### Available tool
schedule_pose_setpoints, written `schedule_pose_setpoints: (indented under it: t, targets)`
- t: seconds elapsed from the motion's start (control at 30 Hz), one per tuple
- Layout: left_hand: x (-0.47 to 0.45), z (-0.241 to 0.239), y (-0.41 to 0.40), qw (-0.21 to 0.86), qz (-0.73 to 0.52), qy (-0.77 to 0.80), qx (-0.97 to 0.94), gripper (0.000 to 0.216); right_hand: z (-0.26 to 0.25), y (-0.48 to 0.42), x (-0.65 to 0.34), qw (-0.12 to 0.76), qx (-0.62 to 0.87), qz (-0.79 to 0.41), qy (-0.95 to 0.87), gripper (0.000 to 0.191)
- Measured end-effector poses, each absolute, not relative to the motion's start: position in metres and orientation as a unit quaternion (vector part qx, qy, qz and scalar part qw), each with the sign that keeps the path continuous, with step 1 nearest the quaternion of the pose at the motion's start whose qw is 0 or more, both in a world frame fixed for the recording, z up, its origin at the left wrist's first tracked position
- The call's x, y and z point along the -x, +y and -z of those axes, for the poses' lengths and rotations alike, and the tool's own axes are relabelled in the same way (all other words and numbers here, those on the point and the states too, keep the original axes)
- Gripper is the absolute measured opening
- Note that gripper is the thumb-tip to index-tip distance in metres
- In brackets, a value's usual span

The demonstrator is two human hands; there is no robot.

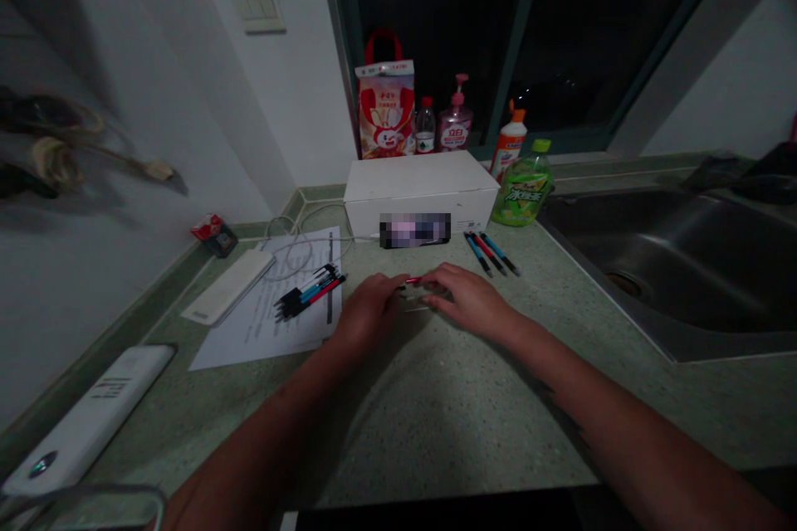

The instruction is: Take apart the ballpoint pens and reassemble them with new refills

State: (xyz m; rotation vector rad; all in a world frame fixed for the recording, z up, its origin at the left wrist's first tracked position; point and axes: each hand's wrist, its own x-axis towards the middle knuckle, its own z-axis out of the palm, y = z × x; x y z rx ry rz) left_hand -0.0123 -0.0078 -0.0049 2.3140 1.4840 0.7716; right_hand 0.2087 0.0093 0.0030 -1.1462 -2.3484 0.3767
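Observation:
My left hand (372,305) and my right hand (466,299) meet over the middle of the counter, both closed at the fingertips. Between them they pinch a small red pen part (413,280), one end in each hand. Just below the fingers, a thin clear piece (418,309) like a pen barrel lies on the counter, partly hidden. Left of my left hand, a pile of several pens (310,292) in black, blue and red rests on a printed sheet (261,340). Beyond my right hand, three pens (491,254), blue and red, lie side by side.
A white box (420,178) stands at the back, a phone (415,231) leaning on its front with a cable attached. A green soap bottle (524,187) stands beside the steel sink (697,265) on the right. White devices (93,419) and a white flat box (229,286) lie left.

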Motion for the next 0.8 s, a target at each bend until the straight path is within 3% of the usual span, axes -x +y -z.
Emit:
schedule_pose_setpoints:
  t: [0.07, 0.2, 0.43, 0.8]
  targets:
    - [0.0087, 0.0074, -0.0105, 0.221, -0.311, 0.477, -0.791, 0.038, -0.0022, 0.0054, -0.203, 0.256, 0.393, -0.144, -0.871, 0.032]
    - [0.004, 0.0083, -0.013, 0.324, -0.343, 0.474, -0.743, 0.031, -0.002, 0.0035, -0.1988, 0.254, 0.364, -0.149, -0.884, 0.016]
    - [0.0091, 0.005, -0.0094, 0.229, -0.36, 0.546, -0.721, 0.017, -0.0001, 0.0106, -0.2051, 0.299, 0.426, -0.198, -0.83, 0.011]
    - [0.0071, 0.0018, -0.0111, 0.233, -0.381, 0.557, -0.701, 0.012, -0.002, 0.006, -0.1967, 0.322, 0.431, -0.29, -0.791, 0.012]
